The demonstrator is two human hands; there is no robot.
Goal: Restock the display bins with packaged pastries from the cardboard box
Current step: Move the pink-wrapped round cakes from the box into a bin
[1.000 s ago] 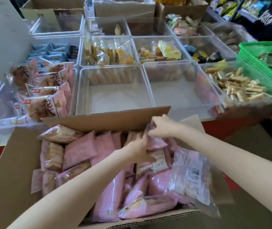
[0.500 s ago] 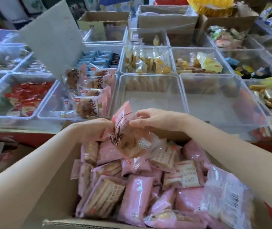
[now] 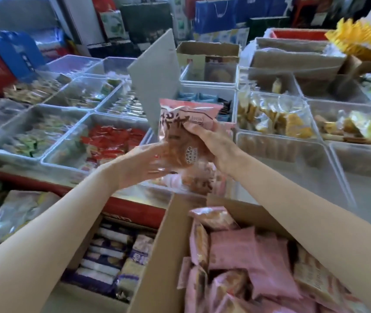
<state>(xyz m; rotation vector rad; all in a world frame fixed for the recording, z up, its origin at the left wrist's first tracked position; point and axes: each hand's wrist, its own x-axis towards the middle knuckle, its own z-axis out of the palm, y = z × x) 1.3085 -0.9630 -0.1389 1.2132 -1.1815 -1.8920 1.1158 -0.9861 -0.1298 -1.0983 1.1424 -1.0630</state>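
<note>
Both hands hold pink packaged pastries [image 3: 181, 129] up above the display counter. My right hand [image 3: 216, 143] grips the packets from the right side, and my left hand [image 3: 141, 164] supports them from below left. Under them lies the clear bin [image 3: 150, 136] with the same pink packets, mostly hidden by my hands. The open cardboard box [image 3: 157, 256] sits at the bottom right, filled with several more pink pastry packets [image 3: 243, 263].
An empty clear bin [image 3: 329, 168] lies to the right, one with red packets [image 3: 110, 141] to the left. A grey card [image 3: 157, 82] stands upright behind the packets. A second box with purple-and-white packs [image 3: 110, 256] sits low left. Further bins hold snacks.
My hands have lifted the pink packets out of the box and carried them up and forward over the bins. The view has swung left and up.
</note>
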